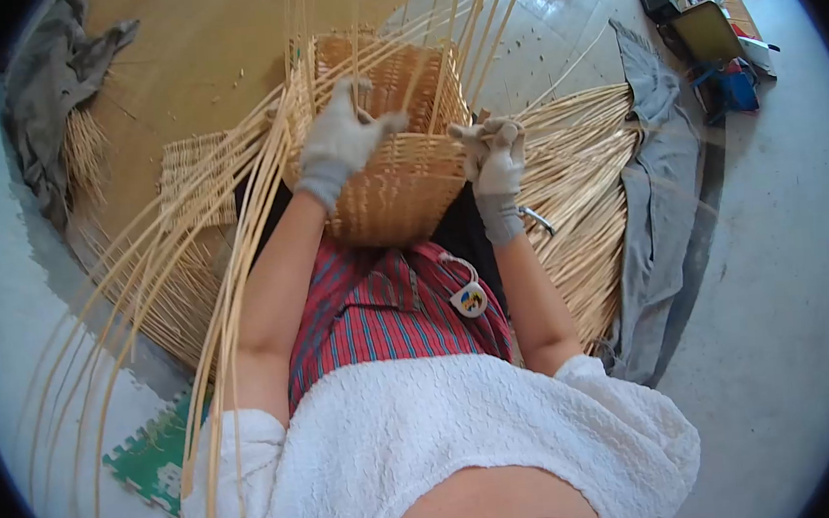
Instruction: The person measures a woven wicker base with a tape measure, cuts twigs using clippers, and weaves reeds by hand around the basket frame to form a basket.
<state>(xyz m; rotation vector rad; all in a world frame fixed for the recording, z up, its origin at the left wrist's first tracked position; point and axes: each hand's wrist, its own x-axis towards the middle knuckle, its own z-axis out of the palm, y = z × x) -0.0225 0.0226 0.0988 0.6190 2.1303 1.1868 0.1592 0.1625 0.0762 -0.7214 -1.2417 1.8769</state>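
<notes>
A partly woven basket of tan cane rests tilted in my lap, with long upright strands rising from its rim and others fanning out to the left. My left hand, in a pale work glove, is at the basket's left side over the rim. Its thumb and fingers are spread apart among the upright strands. At the right end of the near rim my right hand, gloved too, has its fingers curled in a pinch. What sits between those fingertips is too small to make out.
A large bundle of cane strands lies to the right beside a grey cloth. A flat woven piece and more strands lie left. A green foam mat is lower left. Boxes and clutter stand far right.
</notes>
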